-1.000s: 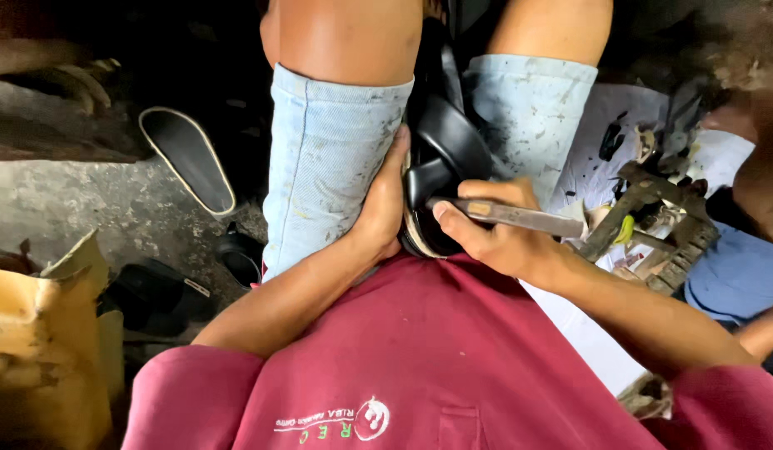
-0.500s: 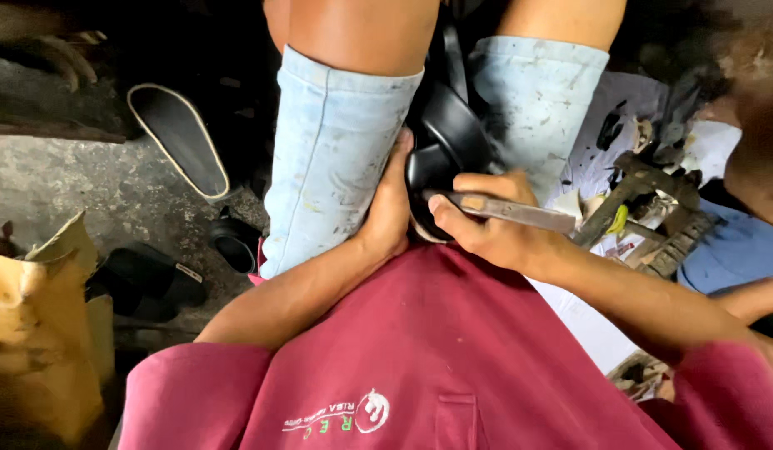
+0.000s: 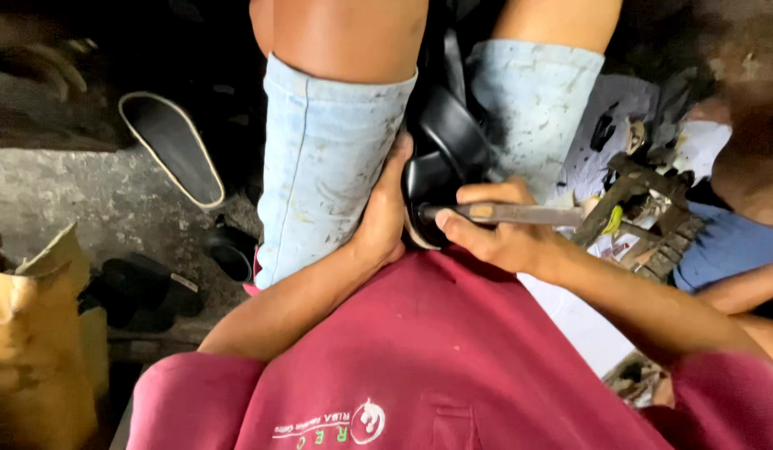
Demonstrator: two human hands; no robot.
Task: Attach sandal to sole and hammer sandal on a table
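— Black shoe (image 3: 440,158) at frame centre, wedged between the knees of the pale denim shorts (image 3: 328,167); pinned there, probably, to keep it steady under the tool

— And the left hand (image 3: 385,212)?

— Cupped against the shoe's near side, fingers out of sight behind it, thumb up along the denim; bracing, by the look of it. How far closed, impossible to tell

— Right hand (image 3: 495,237)?

— Wrapped tight round a flat metal tool (image 3: 507,214), blade end pressed to the shoe's lower edge, handle running toward the right of the frame

— Anything further out?

— Right of centre, a heap of metal tools (image 3: 640,212) on white paper (image 3: 599,158), kept close to the working hand, seemingly. Upper left, a loose sole (image 3: 170,146) with a pale rim, lying on the concrete. Lower left, a yellowish paper bag (image 3: 36,342), mouth open; contents hidden. Beside it dark shoe parts (image 3: 145,287). Red shirt (image 3: 420,367) across the bottom of the frame
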